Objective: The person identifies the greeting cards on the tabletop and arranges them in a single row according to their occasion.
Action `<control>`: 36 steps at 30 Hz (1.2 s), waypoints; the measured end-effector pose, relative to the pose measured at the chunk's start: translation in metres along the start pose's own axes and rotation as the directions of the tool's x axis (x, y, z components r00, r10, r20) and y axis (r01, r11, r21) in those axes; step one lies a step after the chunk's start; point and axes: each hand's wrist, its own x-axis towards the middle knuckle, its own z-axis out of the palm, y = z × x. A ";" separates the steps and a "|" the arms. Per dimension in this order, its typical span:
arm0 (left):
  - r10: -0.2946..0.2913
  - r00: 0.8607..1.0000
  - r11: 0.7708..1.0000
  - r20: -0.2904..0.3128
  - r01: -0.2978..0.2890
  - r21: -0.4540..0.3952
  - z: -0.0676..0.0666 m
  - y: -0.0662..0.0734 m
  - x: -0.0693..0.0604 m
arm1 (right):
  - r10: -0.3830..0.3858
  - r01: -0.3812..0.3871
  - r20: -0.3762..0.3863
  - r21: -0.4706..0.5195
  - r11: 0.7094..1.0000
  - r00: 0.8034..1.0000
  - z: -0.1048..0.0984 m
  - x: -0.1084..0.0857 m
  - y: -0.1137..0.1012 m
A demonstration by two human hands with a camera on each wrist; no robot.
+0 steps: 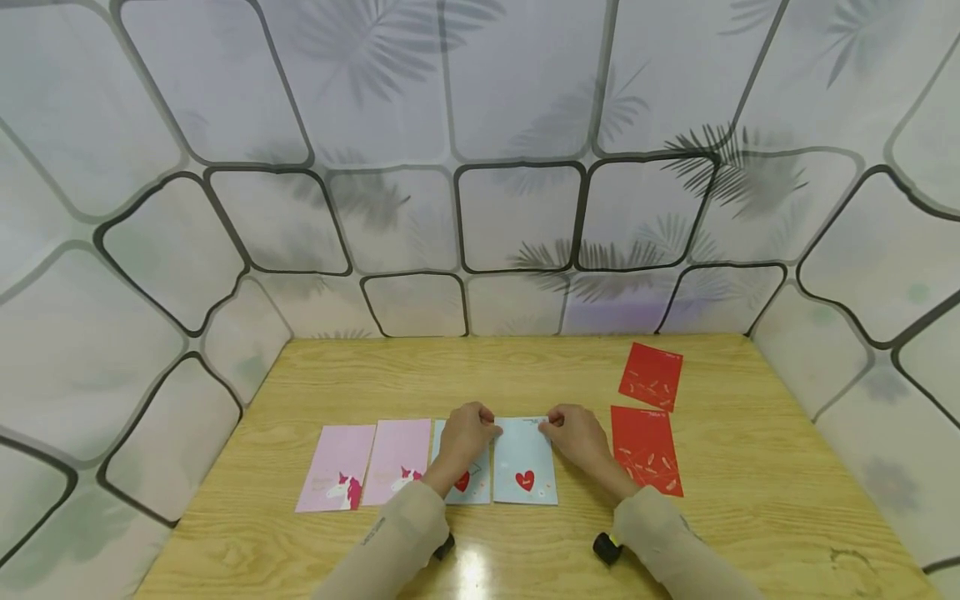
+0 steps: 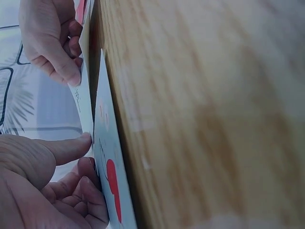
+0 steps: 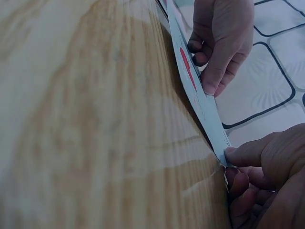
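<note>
A light blue card with a red heart lies flat-looking in the head view, with both hands at its top edge. My left hand pinches its upper left corner, thumb on the face and fingers curled behind. At the upper right corner, my right hand pinches it between thumb and fingers, as the right wrist view shows for the right thumb. Just left of it lies a second light blue heart card, partly hidden under my left hand and wrist.
Two pink unicorn cards lie side by side at the left of the wooden table. To the right are two red cards, one nearer and one farther back. Patterned cloth walls surround the table's back and sides.
</note>
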 end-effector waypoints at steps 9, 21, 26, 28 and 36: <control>0.005 1.000 1.000 -0.007 -0.005 0.000 -0.001 0.000 0.000 | 0.009 -0.009 -0.001 -0.007 1.000 1.000 0.000 0.000 -0.002; 0.022 1.000 0.999 0.015 -0.022 -0.030 -0.001 -0.004 0.001 | 0.019 -0.019 0.006 0.031 0.999 1.000 -0.003 -0.002 -0.003; 0.034 0.999 0.997 0.016 -0.033 -0.074 -0.002 -0.005 0.001 | 0.013 -0.014 0.003 0.041 0.999 1.000 -0.003 -0.002 -0.002; 0.037 0.999 0.995 0.018 -0.035 -0.098 -0.003 -0.006 0.000 | 0.016 -0.016 0.002 0.044 0.999 1.000 -0.003 -0.002 -0.002; 0.058 0.998 0.990 0.026 -0.054 -0.128 -0.008 -0.008 0.000 | 0.008 -0.010 0.025 0.071 0.997 1.000 -0.005 -0.001 -0.001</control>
